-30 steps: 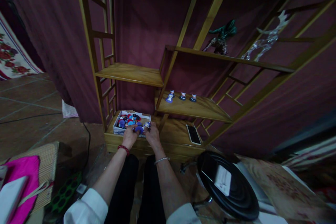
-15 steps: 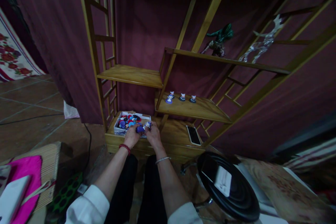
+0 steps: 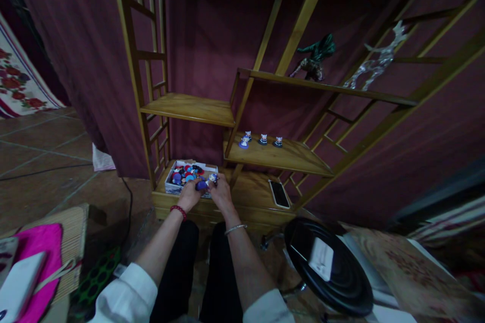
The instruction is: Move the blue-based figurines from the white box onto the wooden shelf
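Pinching a small white-and-purple figurine (image 3: 212, 178) with a rounded purple base (image 3: 201, 185), the left hand (image 3: 190, 195) and right hand (image 3: 220, 193) partly hide the near right corner of an open, printed cardboard box (image 3: 173, 189). Four pale figurines (image 3: 263, 139) stand right of the box on a smooth wooden shelf (image 3: 295, 159). Near that corner, the pinched figurine's long axis slants sideways, head rightward.

Low wooden shelf (image 3: 248, 190): open box (image 3: 173, 189), phone (image 3: 280, 195). Shelf above (image 3: 290, 158): four figurines (image 3: 263, 140).
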Action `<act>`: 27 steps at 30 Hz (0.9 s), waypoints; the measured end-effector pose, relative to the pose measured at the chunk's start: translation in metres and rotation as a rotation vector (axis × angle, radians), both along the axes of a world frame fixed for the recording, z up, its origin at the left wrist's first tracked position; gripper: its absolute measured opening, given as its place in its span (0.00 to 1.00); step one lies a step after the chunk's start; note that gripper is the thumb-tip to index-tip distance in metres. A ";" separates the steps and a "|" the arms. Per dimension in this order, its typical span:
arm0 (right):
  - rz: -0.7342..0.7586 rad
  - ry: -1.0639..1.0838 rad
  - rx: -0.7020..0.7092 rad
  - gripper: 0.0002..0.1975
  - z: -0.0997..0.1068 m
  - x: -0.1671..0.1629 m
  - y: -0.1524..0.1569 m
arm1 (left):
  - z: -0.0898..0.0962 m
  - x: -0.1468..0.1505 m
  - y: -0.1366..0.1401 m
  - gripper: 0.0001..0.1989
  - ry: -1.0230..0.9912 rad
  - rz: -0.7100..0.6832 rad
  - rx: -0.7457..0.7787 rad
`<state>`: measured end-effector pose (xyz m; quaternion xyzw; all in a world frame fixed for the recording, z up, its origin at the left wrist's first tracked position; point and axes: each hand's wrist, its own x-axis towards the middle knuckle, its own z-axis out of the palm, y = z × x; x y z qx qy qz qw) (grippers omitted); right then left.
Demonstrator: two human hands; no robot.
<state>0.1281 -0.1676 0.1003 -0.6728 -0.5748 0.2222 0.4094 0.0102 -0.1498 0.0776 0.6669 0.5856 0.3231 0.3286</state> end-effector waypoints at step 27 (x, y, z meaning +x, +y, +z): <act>0.035 0.046 0.050 0.14 0.001 -0.013 -0.021 | 0.023 -0.011 -0.033 0.19 -0.850 0.084 -0.454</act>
